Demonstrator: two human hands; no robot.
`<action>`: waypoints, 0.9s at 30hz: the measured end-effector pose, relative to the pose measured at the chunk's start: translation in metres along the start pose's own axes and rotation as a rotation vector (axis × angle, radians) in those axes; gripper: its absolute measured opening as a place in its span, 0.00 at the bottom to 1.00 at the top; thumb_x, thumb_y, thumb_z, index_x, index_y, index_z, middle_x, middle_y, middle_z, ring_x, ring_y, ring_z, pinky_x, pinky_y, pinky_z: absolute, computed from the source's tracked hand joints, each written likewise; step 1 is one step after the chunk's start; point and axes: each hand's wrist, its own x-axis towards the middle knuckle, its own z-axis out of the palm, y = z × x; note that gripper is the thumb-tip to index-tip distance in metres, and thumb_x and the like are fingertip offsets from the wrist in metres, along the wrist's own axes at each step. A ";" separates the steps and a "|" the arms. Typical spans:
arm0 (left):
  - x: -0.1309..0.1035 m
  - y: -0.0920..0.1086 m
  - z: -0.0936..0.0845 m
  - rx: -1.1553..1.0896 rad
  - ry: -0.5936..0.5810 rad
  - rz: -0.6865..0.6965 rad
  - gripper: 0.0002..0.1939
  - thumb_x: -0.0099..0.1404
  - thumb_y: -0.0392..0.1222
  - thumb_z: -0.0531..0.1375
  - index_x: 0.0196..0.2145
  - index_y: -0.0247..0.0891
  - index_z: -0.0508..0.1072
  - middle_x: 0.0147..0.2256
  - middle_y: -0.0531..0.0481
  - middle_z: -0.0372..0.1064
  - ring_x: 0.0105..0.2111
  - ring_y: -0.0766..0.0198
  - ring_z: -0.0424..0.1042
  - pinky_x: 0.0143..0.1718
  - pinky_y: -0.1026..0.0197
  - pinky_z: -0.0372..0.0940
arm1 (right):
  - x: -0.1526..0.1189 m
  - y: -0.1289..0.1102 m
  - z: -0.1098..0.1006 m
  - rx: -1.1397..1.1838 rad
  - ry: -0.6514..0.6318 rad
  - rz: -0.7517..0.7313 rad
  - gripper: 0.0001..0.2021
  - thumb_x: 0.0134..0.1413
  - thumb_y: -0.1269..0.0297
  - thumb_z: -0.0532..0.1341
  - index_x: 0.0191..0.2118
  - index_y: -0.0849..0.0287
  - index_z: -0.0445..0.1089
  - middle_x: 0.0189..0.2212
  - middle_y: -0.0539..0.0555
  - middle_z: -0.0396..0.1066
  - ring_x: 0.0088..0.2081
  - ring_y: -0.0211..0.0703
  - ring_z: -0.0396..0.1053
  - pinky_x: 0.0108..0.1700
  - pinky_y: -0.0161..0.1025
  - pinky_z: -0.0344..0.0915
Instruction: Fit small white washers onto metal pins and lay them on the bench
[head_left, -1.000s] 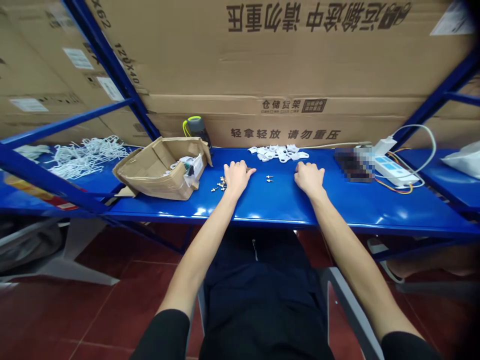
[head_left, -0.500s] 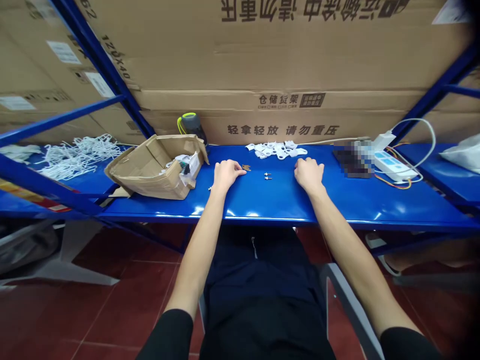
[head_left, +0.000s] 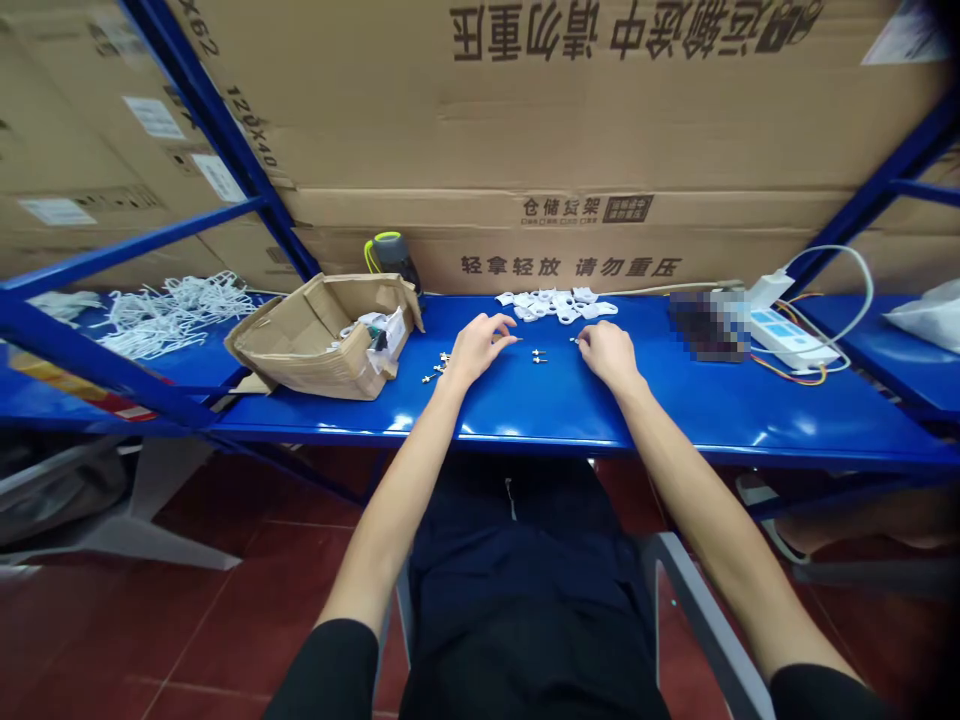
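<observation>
On the blue shelf top [head_left: 525, 405], my left hand [head_left: 478, 347] pinches a small brown piece [head_left: 517, 340] that pokes out past its fingertips. My right hand [head_left: 607, 352] has its fingers pressed together on a small white piece [head_left: 574, 341]. Between the hands lie two small white-tipped pins [head_left: 539, 356]. More such pins [head_left: 430, 378] lie left of my left wrist, partly hidden by it. Behind the hands is a pile of flat white plastic parts [head_left: 559, 304].
An open cardboard box [head_left: 300, 350] holds small items at the left, with a dark cylinder [head_left: 397, 258] behind it. White hooked strands [head_left: 172, 315] lie farther left. A power strip [head_left: 795, 338] with cables is at the right. Large cartons [head_left: 555, 130] stand behind.
My left hand has moved slightly right and now shows a brown piece at its fingertips. My right hand has shifted left, and a white piece shows there. More pins show beside my left wrist.
</observation>
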 end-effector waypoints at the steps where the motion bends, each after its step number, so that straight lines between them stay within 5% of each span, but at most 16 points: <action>1: 0.000 0.001 0.000 0.000 0.028 0.010 0.08 0.72 0.42 0.68 0.48 0.43 0.77 0.40 0.51 0.79 0.40 0.58 0.74 0.44 0.58 0.69 | 0.000 0.000 0.000 0.008 0.014 -0.001 0.17 0.69 0.69 0.55 0.50 0.61 0.82 0.50 0.68 0.79 0.52 0.61 0.75 0.51 0.49 0.67; 4: 0.000 0.004 0.000 0.011 0.102 0.048 0.07 0.72 0.43 0.68 0.44 0.41 0.74 0.41 0.49 0.78 0.39 0.60 0.74 0.43 0.59 0.69 | 0.000 -0.003 -0.003 0.088 0.109 -0.061 0.17 0.68 0.71 0.54 0.51 0.61 0.80 0.51 0.68 0.78 0.55 0.63 0.73 0.53 0.52 0.68; 7: 0.000 0.007 0.003 0.029 0.167 0.100 0.08 0.73 0.44 0.67 0.42 0.41 0.72 0.40 0.49 0.77 0.38 0.60 0.74 0.43 0.58 0.70 | 0.000 -0.011 -0.004 0.279 0.212 -0.287 0.17 0.70 0.69 0.54 0.54 0.58 0.78 0.51 0.64 0.78 0.54 0.59 0.73 0.56 0.52 0.68; 13: 0.001 0.012 0.013 0.074 0.164 0.206 0.10 0.76 0.50 0.63 0.41 0.41 0.72 0.38 0.49 0.76 0.37 0.59 0.74 0.45 0.55 0.69 | 0.000 -0.026 0.005 0.447 0.231 -0.641 0.14 0.73 0.59 0.58 0.55 0.53 0.77 0.47 0.59 0.81 0.48 0.55 0.75 0.53 0.50 0.69; 22: 0.000 0.016 0.014 0.095 0.073 0.213 0.14 0.79 0.53 0.58 0.42 0.42 0.75 0.40 0.46 0.78 0.40 0.55 0.74 0.49 0.51 0.68 | -0.001 -0.029 0.004 0.341 0.157 -0.547 0.14 0.74 0.58 0.56 0.49 0.54 0.79 0.45 0.58 0.82 0.48 0.54 0.74 0.53 0.48 0.64; 27: 0.001 0.017 0.010 0.033 0.034 0.175 0.12 0.76 0.50 0.63 0.51 0.41 0.76 0.47 0.45 0.79 0.47 0.54 0.76 0.56 0.51 0.68 | -0.005 -0.032 -0.003 0.306 0.188 -0.507 0.18 0.76 0.57 0.53 0.50 0.54 0.80 0.46 0.58 0.82 0.49 0.53 0.73 0.55 0.48 0.62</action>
